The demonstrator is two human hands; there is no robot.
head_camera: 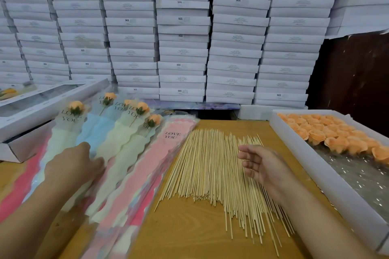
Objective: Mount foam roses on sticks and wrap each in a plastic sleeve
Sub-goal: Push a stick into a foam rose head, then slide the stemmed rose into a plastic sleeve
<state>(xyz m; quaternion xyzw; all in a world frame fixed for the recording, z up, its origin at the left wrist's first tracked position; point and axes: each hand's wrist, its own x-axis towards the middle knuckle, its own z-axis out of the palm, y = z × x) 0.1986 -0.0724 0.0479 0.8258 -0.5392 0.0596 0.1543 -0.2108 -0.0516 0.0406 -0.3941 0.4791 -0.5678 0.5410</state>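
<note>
Resting palm-down on the wrapped roses (101, 132) at about nine o'clock, the left hand (73, 164) presses flat, gripping nothing. The right hand (263, 164) hovers over the sticks (210, 170) near centre, fingers loosely spread, empty. Pale, thin and bare, the sticks lie in a loose fan on the wooden table (185, 227), long axes running from six toward twelve. Just left of them lies a pink sleeve (160, 153) printed LOVE YOU, wide end toward one o'clock. Finished roses point orange heads toward twelve to one. At three o'clock a white tray (328, 176) holds loose orange foam roses (328, 132). White boxes (183, 38) stack at twelve.
</note>
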